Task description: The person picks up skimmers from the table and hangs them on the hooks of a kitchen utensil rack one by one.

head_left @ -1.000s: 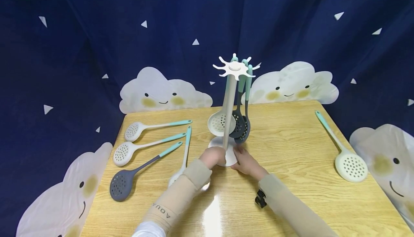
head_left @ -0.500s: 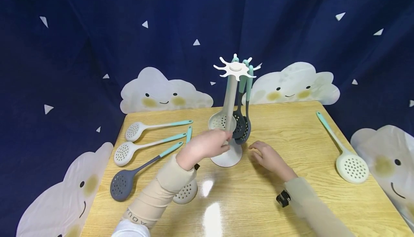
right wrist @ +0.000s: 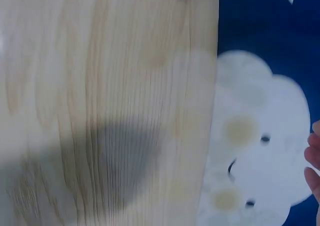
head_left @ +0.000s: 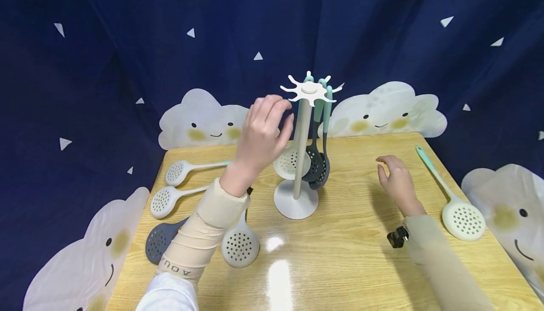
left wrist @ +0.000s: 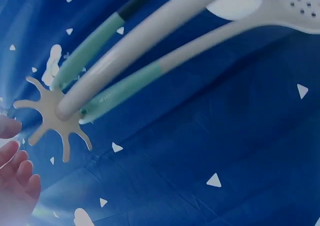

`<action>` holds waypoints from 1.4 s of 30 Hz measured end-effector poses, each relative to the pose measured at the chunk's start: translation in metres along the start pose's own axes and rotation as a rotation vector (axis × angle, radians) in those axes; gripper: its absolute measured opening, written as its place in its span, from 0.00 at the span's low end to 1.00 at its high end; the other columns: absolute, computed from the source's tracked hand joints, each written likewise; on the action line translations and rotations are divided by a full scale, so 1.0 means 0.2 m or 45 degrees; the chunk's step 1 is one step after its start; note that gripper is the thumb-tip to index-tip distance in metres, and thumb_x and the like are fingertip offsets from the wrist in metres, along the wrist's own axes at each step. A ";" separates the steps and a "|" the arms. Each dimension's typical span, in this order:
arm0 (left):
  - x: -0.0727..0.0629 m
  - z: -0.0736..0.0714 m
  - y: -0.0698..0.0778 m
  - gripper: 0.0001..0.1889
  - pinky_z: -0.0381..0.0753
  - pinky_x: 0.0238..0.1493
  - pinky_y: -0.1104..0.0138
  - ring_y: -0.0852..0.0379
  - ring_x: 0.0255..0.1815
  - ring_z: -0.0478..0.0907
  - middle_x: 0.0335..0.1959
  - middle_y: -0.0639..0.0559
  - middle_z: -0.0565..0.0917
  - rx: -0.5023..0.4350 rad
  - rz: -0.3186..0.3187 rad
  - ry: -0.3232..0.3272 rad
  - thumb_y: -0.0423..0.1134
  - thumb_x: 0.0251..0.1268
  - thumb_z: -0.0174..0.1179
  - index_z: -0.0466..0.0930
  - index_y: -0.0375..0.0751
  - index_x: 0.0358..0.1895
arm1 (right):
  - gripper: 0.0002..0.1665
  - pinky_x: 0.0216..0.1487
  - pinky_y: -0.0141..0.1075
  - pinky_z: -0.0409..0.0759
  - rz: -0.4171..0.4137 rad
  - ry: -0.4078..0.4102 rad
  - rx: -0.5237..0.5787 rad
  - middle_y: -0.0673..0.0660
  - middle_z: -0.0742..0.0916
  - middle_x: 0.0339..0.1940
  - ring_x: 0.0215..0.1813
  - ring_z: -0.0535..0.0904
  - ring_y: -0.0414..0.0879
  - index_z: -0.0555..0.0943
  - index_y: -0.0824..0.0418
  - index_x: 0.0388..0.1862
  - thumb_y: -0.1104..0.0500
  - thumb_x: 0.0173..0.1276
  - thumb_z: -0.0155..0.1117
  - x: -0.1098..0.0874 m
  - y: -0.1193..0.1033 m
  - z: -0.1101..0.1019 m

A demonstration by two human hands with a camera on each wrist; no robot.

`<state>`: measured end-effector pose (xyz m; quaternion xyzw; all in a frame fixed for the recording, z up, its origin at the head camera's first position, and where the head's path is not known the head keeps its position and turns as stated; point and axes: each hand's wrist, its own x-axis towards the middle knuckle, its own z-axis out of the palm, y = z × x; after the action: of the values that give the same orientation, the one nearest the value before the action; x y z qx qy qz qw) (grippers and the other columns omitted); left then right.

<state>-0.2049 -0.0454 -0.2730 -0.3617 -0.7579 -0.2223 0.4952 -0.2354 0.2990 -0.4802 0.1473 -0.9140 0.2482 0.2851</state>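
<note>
Your left hand (head_left: pixel 260 136) is hovering near the top of the rack (head_left: pixel 301 160), just left of it, its back facing you, fingers bending loosely, thumb standing apart, gripping nothing. Your left forearm (head_left: pixel 201 238) is slanting up and forward over the desk (head_left: pixel 340 264), where the rack is standing upright with three skimmers (head_left: pixel 314 164) hanging from it. Your right hand (head_left: pixel 397 181) is floating between the rack and a lone skimmer (head_left: pixel 463 219), fingers curving loosely, thumb apart, also gripping nothing.
</note>
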 end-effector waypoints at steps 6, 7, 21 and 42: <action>0.03 0.02 -0.04 0.10 0.71 0.39 0.60 0.46 0.40 0.71 0.40 0.40 0.76 0.042 0.003 -0.010 0.30 0.59 0.54 0.74 0.29 0.42 | 0.12 0.44 0.56 0.70 0.101 0.087 -0.061 0.73 0.79 0.40 0.45 0.73 0.67 0.75 0.76 0.42 0.76 0.58 0.55 0.02 0.17 -0.07; 0.03 0.02 -0.05 0.10 0.71 0.39 0.60 0.46 0.40 0.71 0.40 0.40 0.76 0.048 0.006 -0.016 0.30 0.58 0.55 0.74 0.29 0.42 | 0.12 0.45 0.57 0.70 0.122 0.091 -0.066 0.73 0.78 0.41 0.46 0.73 0.68 0.74 0.76 0.43 0.75 0.58 0.54 0.02 0.19 -0.09; 0.05 0.06 -0.09 0.05 0.71 0.35 0.63 0.47 0.36 0.72 0.35 0.44 0.77 0.154 0.065 -0.034 0.32 0.64 0.53 0.75 0.32 0.36 | 0.20 0.49 0.61 0.63 0.527 -0.055 -0.193 0.77 0.73 0.49 0.49 0.66 0.72 0.69 0.76 0.52 0.70 0.61 0.49 -0.03 0.45 -0.19; 0.08 0.06 -0.06 0.08 0.70 0.31 0.64 0.49 0.33 0.71 0.33 0.47 0.77 0.132 0.030 -0.037 0.33 0.66 0.50 0.76 0.32 0.33 | 0.33 0.57 0.61 0.58 0.825 -0.627 -0.267 0.83 0.59 0.52 0.56 0.54 0.76 0.53 0.86 0.58 0.61 0.62 0.40 -0.17 0.72 -0.24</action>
<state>-0.2253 -0.0399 -0.2627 -0.3476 -0.7712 -0.1718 0.5049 -0.2461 0.4489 -0.5194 -0.1229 -0.9742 0.1878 -0.0214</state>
